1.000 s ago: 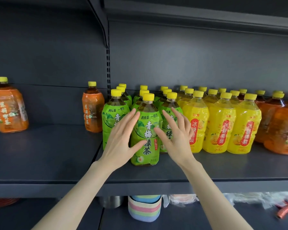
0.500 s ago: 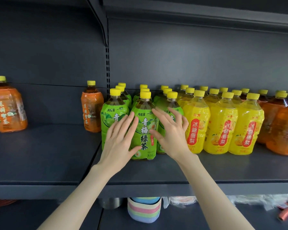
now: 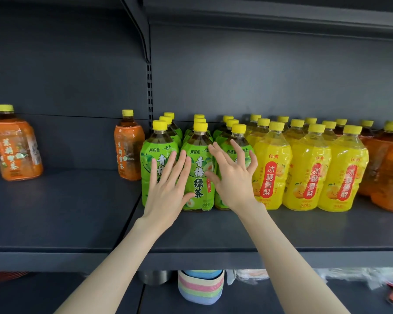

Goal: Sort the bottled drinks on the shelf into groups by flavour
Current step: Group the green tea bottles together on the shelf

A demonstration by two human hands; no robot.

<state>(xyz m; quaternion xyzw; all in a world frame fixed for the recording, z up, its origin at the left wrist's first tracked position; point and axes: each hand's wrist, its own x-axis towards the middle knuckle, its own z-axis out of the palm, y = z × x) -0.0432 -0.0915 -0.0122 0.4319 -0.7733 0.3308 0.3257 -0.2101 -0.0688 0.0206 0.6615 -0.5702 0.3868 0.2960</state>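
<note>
Both hands are spread flat with loose fingers, gripping nothing: the left hand (image 3: 168, 189) lies against the front green bottle (image 3: 199, 173) and its neighbour on that side, and the right hand (image 3: 233, 175) covers the bottle on the other side. The risk — an uneven push on the body could tip this tall bottle into the row behind. It stands upright, long axis vertical, cap up, label toward the person. Beyond the right hand stand the yellow bottles (image 3: 309, 171).

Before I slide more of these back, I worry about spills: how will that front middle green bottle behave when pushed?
The green bottle looks full, so probably heavy. Tall with a narrow neck, it may tip if pushed high; the left hand sits mid-label. Its glossy wrap could feel slippery.
</note>
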